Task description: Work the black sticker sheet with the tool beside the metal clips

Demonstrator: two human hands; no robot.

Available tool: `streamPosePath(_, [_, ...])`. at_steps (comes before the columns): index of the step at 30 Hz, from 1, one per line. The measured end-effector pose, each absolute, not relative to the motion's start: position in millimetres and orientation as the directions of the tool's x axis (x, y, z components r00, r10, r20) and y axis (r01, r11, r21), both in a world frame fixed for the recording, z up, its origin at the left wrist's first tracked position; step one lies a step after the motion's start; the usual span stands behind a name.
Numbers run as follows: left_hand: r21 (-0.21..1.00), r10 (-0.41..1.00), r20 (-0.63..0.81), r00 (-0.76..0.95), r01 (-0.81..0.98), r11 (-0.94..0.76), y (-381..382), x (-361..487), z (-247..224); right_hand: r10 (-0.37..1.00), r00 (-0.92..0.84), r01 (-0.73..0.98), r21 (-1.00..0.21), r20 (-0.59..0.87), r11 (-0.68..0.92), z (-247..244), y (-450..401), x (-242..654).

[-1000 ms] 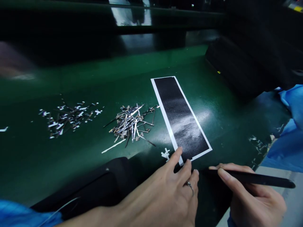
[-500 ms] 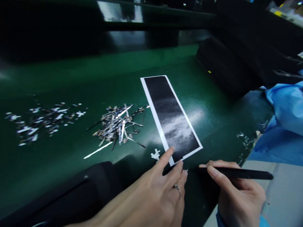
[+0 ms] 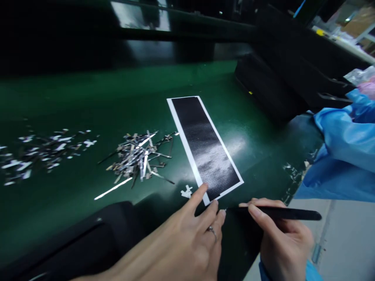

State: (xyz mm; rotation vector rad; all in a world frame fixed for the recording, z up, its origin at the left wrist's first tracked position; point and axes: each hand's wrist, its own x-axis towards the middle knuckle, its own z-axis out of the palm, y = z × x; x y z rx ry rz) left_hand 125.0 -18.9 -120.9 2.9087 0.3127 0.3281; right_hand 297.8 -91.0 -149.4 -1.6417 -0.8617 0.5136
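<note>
A white-bordered sheet of fine black strips [image 3: 205,144] lies slanted on the green table [image 3: 258,156]. My left hand [image 3: 190,238], a ring on one finger, has its fingers stretched out, the index fingertip on the sheet's near left corner. The other fingertips rest at its near edge. Black tweezers [image 3: 287,213] sit pinched in my right hand [image 3: 284,230], held like a pen. Their thin tips point left, close to my left fingertips; whether anything small is between them I cannot make out. Several small white pieces [image 3: 186,191] lie just left of the sheet.
Left of the sheet is a heap of thin dark and silvery strips [image 3: 139,156]. Further left, small bits [image 3: 43,152] are scattered. A black case-like object [image 3: 102,238] stands at the near left. At the right are a black object [image 3: 272,86] and a person's blue sleeve [image 3: 340,132].
The whole view has shifted, so things appear slightly further left. Both hands keep nearly the same place relative to the sheet, and the tweezers stay in my right hand.
</note>
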Motion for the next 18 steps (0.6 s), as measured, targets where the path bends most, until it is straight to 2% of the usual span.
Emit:
streamPosePath(5, [0.003,0.178,0.124,0.976,0.179,-0.984,-18,127,-109,0.743,0.662,0.307,-0.94,0.101,-0.146,-153,-95,302])
streamPosePath(18, [-0.078,0.187,0.145,0.972,0.199,-0.977,-19,129,-109,0.735,0.666,0.368,-0.913,0.128,-0.175,-155,-99,298])
